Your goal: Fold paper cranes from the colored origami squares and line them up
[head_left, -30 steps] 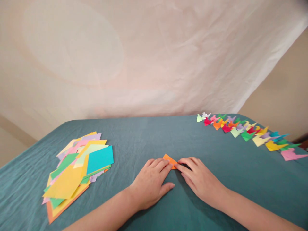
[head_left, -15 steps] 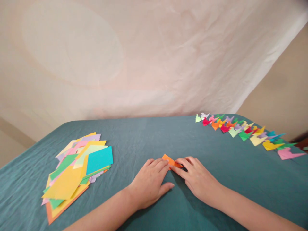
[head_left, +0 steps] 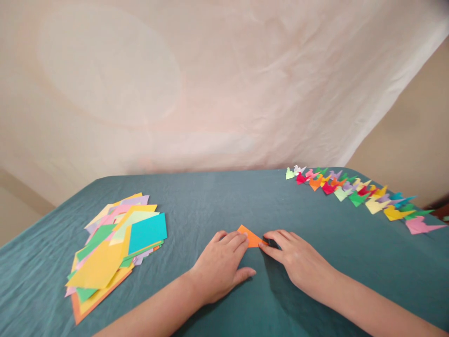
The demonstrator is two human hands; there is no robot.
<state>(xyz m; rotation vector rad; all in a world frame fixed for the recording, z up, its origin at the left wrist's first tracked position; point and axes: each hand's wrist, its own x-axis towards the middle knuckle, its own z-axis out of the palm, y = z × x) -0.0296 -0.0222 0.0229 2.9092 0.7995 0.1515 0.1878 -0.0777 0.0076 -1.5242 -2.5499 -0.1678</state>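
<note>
A small piece of folded orange origami paper [head_left: 253, 239] lies on the cloth-covered table, its visible part a triangle tapering to the right. My left hand [head_left: 224, 262] rests over its left side, fingers laid flat on the paper and thumb held apart on the cloth; that side is hidden beneath them. At the paper's right tip, my right hand [head_left: 294, 257] pinches the corner between thumb and index finger.
To the left lies a loose pile of coloured paper sheets [head_left: 100, 264], with a blue sheet [head_left: 147, 232] on top. Rows of folded paper birds [head_left: 375, 204] stand along the right side. A pale cloth [head_left: 217, 84] hangs behind the table.
A flap of the orange paper beside my right fingers has come down, leaving a flat triangle. My right hand has shifted slightly right, to the tip; my left hand has stayed on the paper.
</note>
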